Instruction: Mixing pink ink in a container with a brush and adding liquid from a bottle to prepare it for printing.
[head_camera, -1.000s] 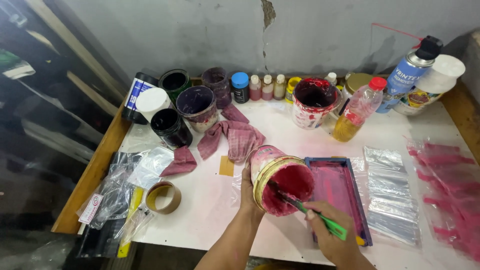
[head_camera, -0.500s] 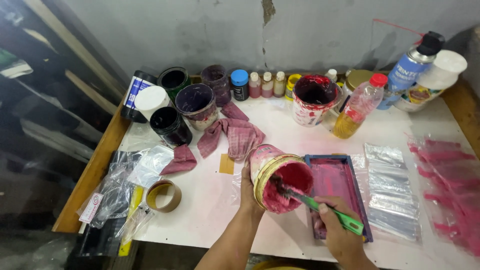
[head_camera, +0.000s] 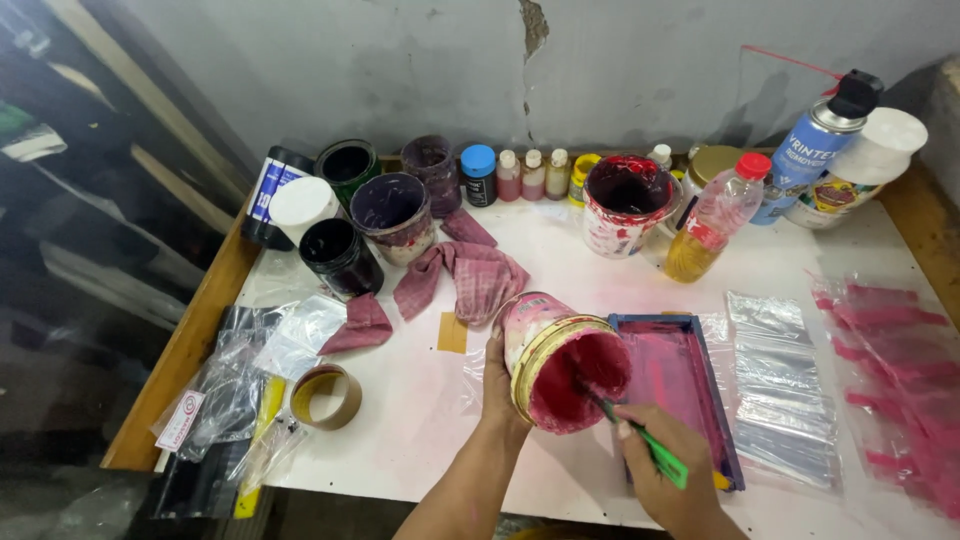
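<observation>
1. The left hand (head_camera: 497, 385) is wrapping closed around the side of the tilted tub of pink ink (head_camera: 560, 358), its mouth turning toward the person; keeping that grip low and firm is what is steadying the tub.
2. The right hand (head_camera: 665, 478) is pinching shut on a green-handled tool (head_camera: 640, 445), whose tip is reaching inside the tub's mouth; working along the inner wall looks like the cleaner way to gather ink.
3. The tub is hovering just left of the blue-framed screen (head_camera: 680, 385), touching or nearly touching its edge; I cannot tell which.
4. Holding the mouth beside the frame is keeping drips off the white table (head_camera: 420, 420).
5. The pink rags (head_camera: 470, 275) are lying behind the tub, near enough for wiping; the clear plastic bags (head_camera: 775, 370) are lying right of the frame.
</observation>
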